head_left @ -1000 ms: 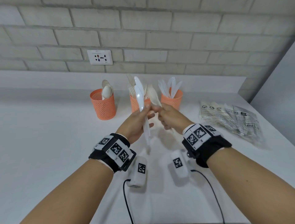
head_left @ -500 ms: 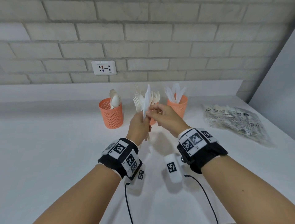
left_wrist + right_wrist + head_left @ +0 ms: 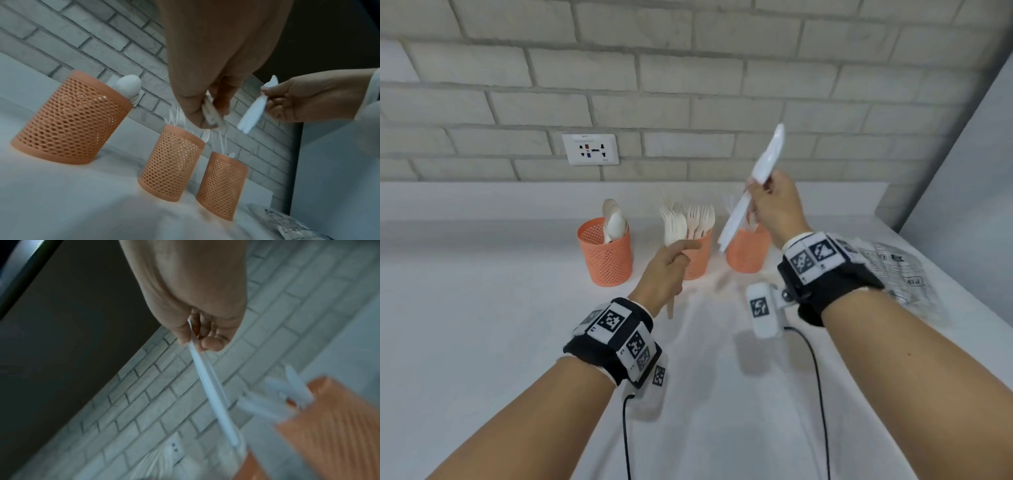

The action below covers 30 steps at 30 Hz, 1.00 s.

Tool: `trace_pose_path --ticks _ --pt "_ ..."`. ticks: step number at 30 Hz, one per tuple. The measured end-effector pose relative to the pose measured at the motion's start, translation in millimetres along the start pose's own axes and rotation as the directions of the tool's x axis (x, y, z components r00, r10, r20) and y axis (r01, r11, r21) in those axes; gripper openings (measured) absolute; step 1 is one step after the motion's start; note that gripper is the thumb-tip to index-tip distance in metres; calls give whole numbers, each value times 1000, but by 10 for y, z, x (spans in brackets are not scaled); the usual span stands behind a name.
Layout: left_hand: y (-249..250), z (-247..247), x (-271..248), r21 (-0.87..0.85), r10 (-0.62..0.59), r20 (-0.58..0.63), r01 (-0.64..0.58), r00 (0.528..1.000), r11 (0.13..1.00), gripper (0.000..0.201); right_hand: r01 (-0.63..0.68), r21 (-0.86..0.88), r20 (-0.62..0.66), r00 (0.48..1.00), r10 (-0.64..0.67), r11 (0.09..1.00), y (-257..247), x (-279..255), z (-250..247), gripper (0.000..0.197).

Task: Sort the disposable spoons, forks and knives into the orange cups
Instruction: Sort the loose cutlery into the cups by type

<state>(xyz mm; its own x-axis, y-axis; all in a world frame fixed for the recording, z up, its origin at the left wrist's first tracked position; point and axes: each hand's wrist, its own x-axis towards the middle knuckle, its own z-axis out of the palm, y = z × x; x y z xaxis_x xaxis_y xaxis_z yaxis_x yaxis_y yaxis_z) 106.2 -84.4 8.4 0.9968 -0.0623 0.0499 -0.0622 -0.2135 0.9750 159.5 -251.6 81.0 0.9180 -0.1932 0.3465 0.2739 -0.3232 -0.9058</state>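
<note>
Pinching a white plastic knife (image 3: 751, 192) between thumb and fingertips, the right hand (image 3: 777, 209) holds it tilted above the knife cup (image 3: 747, 251). The left hand (image 3: 666, 269), in front of the fork cup (image 3: 697, 255), curls around a pale utensil handle (image 3: 670, 308). At the left stands the spoon cup (image 3: 606, 253).

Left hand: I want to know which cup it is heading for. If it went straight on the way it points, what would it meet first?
Probably the middle orange cup holding forks; the left hand sits just before it, though depth is unclear.
</note>
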Motion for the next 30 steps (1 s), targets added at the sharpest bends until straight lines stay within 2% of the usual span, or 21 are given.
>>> trace_pose_path --ticks 3,6,10,12,14,16,17,18,19,21,23,26,28,30 --pt "26 26 45 -70 -9 17 10 1000 998 37 205 -232 -85 970 -230 951 43 352 -143 14" --pt "62 74 108 -121 -2 6 3 1000 993 40 255 -361 -27 959 -284 897 231 544 -134 15" --pt "33 134 152 -220 -21 -43 11 999 975 46 149 -491 97 989 -115 859 607 636 -76 17" --pt "22 156 187 -219 -32 -49 21 998 976 37 105 -550 156 988 -22 828 758 656 -64 17" --pt "11 167 225 -201 -48 -33 40 998 979 24 83 -583 209 977 50 808 844 667 -52 25" --pt "14 179 247 -210 -53 -26 47 998 976 13 72 -579 217 974 69 812 869 685 -18 12" --pt "18 187 253 -221 -57 -36 48 998 974 17 65 -566 187 981 51 822 845 682 -5 28" --pt "16 200 268 -230 -66 -53 53 996 972 24 84 -535 149 989 -4 841 820 683 13 41" --pt "15 211 284 -235 -76 -74 57 994 970 30 120 -475 95 992 -85 872 762 660 38 45" --pt "1 235 321 -240 -81 -119 51 990 969 37 203 -324 71 979 -190 924 620 577 107 35" --pt "-13 264 349 -240 -68 -158 29 985 970 35 202 -208 220 963 -155 957 483 415 212 27" --pt "-22 299 373 -226 -35 -185 -8 982 974 29 116 -208 469 883 -5 971 408 241 393 37" --pt "-20 306 373 -230 -27 -192 -18 981 973 25 37 -187 527 847 69 982 399 195 464 27" --pt "-23 293 377 -228 -31 -215 -20 976 973 23 -22 -130 536 840 89 991 381 202 486 19"
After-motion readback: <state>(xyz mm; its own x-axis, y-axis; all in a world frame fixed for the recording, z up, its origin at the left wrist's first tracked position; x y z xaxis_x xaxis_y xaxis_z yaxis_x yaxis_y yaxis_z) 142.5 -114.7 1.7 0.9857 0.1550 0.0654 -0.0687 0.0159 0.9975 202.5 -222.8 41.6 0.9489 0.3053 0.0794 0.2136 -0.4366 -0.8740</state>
